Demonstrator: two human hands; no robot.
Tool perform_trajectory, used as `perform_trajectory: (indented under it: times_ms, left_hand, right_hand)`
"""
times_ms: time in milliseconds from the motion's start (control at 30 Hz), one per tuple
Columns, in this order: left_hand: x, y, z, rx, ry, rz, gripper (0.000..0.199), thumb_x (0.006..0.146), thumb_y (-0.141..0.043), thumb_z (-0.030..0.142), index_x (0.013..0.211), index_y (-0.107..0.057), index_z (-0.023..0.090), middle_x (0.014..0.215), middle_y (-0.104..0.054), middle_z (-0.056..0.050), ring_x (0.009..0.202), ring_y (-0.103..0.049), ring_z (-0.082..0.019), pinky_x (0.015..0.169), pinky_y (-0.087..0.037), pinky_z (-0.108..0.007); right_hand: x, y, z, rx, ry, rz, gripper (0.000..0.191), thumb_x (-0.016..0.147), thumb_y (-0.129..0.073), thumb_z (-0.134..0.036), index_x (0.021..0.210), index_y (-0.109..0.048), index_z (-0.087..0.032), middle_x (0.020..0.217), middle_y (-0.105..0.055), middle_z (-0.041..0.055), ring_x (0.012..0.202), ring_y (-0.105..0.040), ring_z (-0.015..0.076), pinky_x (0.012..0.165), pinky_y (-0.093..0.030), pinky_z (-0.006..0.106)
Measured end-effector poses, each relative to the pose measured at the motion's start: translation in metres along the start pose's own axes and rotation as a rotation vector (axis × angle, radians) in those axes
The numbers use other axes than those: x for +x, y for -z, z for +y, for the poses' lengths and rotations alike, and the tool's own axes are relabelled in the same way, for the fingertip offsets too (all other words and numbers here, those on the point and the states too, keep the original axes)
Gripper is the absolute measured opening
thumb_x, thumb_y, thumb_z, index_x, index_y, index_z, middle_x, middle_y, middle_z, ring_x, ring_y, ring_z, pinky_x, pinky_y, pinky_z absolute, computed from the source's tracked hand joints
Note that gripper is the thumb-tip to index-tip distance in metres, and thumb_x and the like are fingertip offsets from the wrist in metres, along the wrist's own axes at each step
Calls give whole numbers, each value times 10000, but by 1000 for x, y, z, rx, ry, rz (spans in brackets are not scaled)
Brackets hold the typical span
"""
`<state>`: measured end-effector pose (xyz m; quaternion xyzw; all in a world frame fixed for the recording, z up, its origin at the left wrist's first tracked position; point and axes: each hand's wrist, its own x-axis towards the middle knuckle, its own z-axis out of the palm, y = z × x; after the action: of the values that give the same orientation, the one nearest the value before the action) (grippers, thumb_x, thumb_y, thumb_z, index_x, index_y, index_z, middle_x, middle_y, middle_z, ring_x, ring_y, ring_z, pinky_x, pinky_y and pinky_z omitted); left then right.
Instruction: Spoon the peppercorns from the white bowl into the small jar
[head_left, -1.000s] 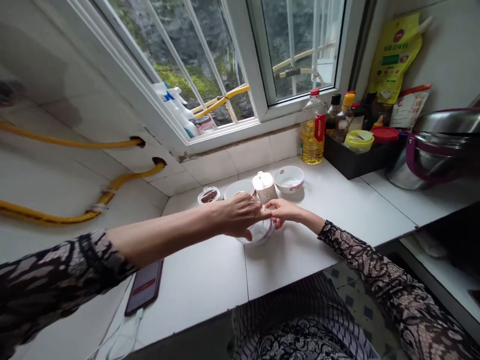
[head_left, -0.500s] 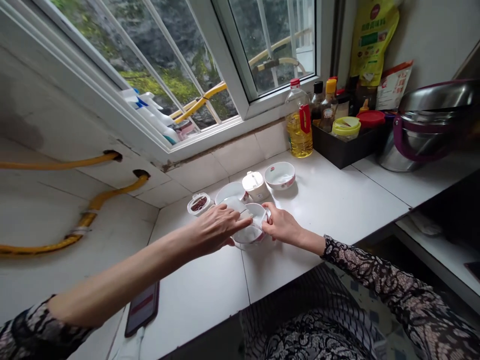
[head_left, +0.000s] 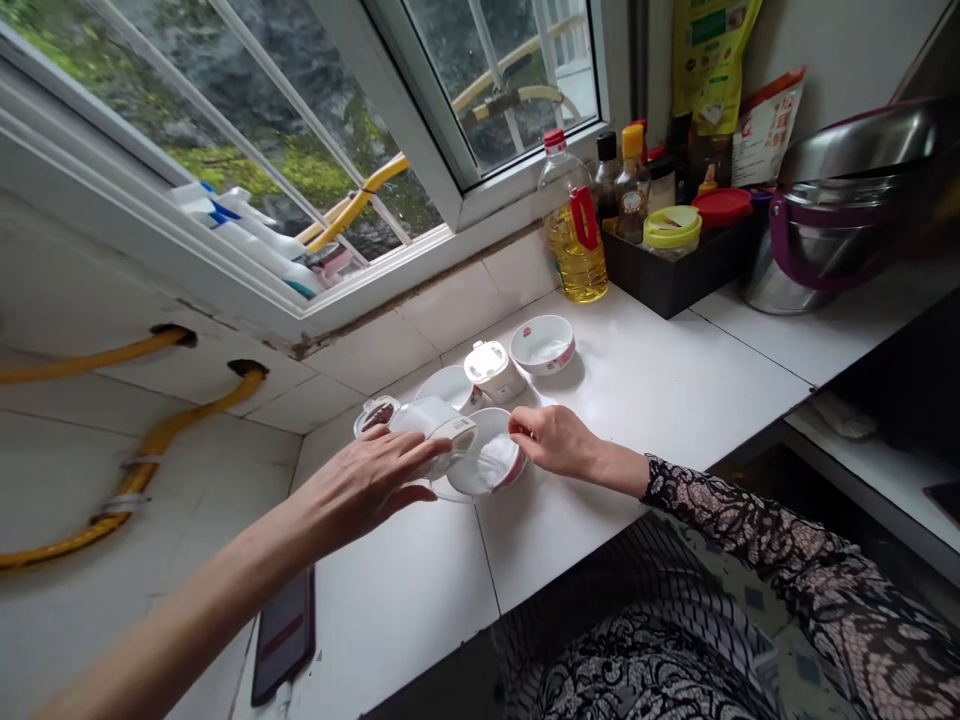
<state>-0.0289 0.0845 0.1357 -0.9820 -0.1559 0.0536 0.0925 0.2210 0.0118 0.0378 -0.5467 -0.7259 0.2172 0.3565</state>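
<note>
My left hand [head_left: 390,465] is wrapped round a translucent container [head_left: 431,420], tilted over a bowl [head_left: 491,475] that has white powder in it. Fingers of my right hand [head_left: 551,438] pinch at the right rim of this bowl; whether they also hold something small is hidden. Behind it are another bowl [head_left: 450,385], a lidded white jar [head_left: 491,368] and a flower-patterned bowl [head_left: 542,345]. A small clear jar with dark red contents [head_left: 377,412] shows behind the tilted container, partly covered.
An oil bottle [head_left: 576,235] stands by the window, beside a black box [head_left: 667,280] of seasoning bottles and jars. A steel pot with a purple handle [head_left: 817,240] is at the right. A phone [head_left: 285,635] lies at the counter's lower left.
My left hand has drawn back to the left with the container, uncovering the bowl and its white powder. My right hand remains at the rim. The camera view has shifted slightly.
</note>
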Motion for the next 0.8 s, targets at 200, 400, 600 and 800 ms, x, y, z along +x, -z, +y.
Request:
perform_trajectory:
  times_ms: [200,400,600,800]
  left_hand:
    - [-12,-11,-9,-71,75,163,284,929,-550,372,1178,-535,235,991,-719,-85,790,-684,-240,761,-483,-390]
    - [-16,-15,-6,-203,212,192,303,909,-579,463,1119,-549,247,923,-697,-68,742,-631,-229,687,-517,-375]
    - [-16,-14,-3,-283,290,201,334,862,-649,455,1111,-559,251,939,-678,-67,764,-610,-220,640,-530,-336]
    - [-16,-15,-8,-312,312,204,361,836,-692,421,1121,-553,249,929,-670,-71,815,-630,-231,666,-541,-342]
  right_hand:
    - [-9,-6,11,-88,252,53,171,927,-476,-128,924,-646,-151,811,-704,76,691,-615,165,630,-459,294]
    - [-10,-4,11,-131,389,118,219,948,-451,-150,871,-654,-174,784,-702,62,698,-619,147,666,-492,290]
    - [-11,-11,6,149,299,202,198,931,-492,-167,942,-690,-172,860,-737,79,766,-674,170,727,-545,317]
    - [-8,-18,0,365,163,261,197,905,-534,-188,961,-722,-178,916,-754,70,794,-688,170,721,-574,316]
